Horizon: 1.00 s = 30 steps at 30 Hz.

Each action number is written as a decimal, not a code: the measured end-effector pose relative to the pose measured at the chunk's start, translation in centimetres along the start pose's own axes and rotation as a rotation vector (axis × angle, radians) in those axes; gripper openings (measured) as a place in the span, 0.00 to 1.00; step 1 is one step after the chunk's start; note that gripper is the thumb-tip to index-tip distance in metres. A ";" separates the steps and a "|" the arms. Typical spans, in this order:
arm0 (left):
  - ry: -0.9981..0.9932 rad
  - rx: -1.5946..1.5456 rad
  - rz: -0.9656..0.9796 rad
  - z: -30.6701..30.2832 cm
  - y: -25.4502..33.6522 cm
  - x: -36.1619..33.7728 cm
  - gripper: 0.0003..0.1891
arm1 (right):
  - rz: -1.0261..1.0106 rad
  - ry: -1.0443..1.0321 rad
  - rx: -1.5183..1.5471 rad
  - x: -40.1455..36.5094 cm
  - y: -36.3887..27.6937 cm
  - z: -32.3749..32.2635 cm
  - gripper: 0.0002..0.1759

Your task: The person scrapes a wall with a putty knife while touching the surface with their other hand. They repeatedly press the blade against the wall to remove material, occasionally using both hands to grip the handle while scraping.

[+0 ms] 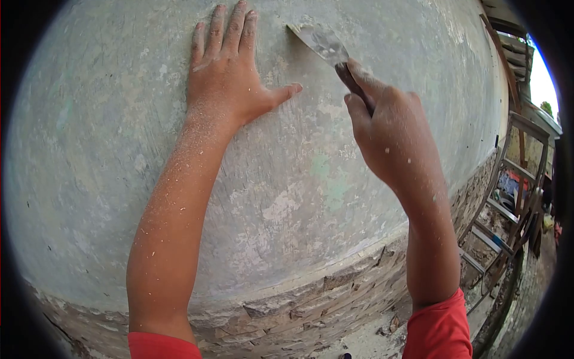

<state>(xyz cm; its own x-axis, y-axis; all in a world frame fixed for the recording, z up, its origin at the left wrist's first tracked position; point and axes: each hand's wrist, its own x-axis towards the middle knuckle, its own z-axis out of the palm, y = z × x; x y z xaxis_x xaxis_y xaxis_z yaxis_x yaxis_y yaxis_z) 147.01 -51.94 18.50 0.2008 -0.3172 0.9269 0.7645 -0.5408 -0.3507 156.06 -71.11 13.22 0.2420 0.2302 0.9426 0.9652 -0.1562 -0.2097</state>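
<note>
My left hand [226, 78] lies flat on the grey wall [257, 161], fingers stretched upward and thumb out to the right. Dust and small flakes cover its fingertips and my forearm. Wrapped round the dark handle of a putty knife [326, 45] is my right hand [391, 116], its index finger extended along the handle. The wide metal blade points up and left against or very close to the wall, to the right of my left fingertips. Pale dust smears the blade. Patches of whitish and light green old paint mark the wall.
Rough stone cladding [311, 305] runs along the wall's base, topped by a narrow ledge. On the right stands a metal ladder [505, 209], with assorted clutter behind it. Debris lies on the ground below. A roof edge and bright sky show at the upper right.
</note>
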 end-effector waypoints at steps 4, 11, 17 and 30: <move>0.012 -0.015 0.006 -0.2 -0.1 -0.2 0.61 | 0.073 -0.065 -0.028 -2.1 0.6 0.2 0.22; 0.045 0.017 0.057 0.2 -0.4 -0.4 0.59 | 0.065 -0.034 -0.009 0.8 2.6 -0.7 0.21; -0.036 0.085 0.011 -0.4 -0.8 -1.8 0.56 | 0.189 -0.102 0.053 -18.2 10.8 4.4 0.32; -0.046 -0.059 0.117 2.0 9.2 -1.4 0.52 | 0.226 -0.026 0.110 -9.8 18.5 0.7 0.30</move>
<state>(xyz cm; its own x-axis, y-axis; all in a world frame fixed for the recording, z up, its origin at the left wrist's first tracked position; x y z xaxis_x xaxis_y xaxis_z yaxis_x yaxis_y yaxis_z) 154.99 -54.96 14.27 0.3157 -0.3450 0.8839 0.6973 -0.5475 -0.4627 171.59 -75.60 -0.07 0.4539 0.2265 0.8618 0.8910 -0.1010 -0.4427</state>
